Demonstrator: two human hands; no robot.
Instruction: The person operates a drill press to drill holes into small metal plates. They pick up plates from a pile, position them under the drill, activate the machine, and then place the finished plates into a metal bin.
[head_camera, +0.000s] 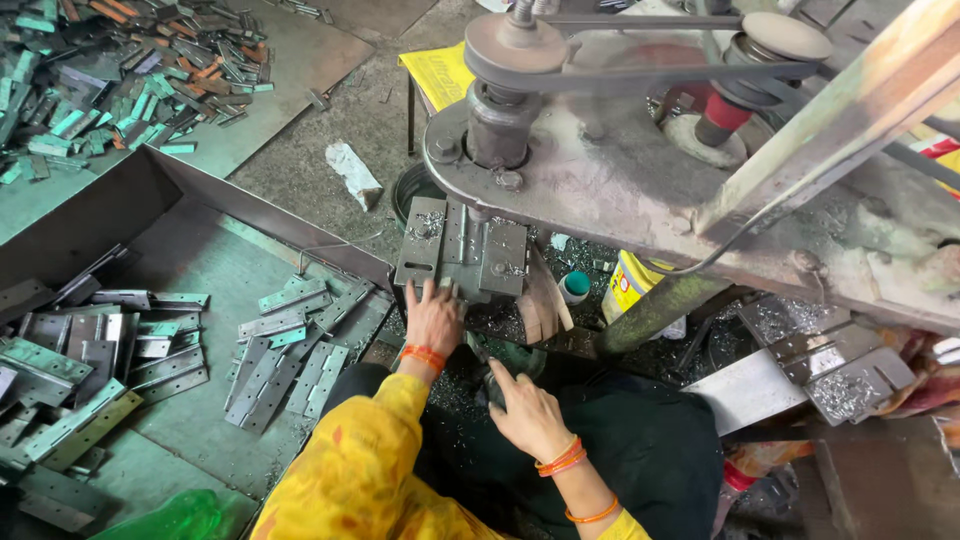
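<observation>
Reaching: my left hand, fingers spread, presses the front edge of the metal plate.
Axis: plate runs crosswise.
Right hand: lower, farther back, loosely curled; hold unclear.

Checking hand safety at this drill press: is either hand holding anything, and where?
Left hand presses the metal piece on the jig at its near edge. Right hand: cannot tell.

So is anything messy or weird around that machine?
Yes. Shiny metal shavings lie scattered over the plates on the right and the dark floor under the drill press. Flat hinge plates lie in loose, crooked heaps on the left. The left hand rests at the jig.
</observation>
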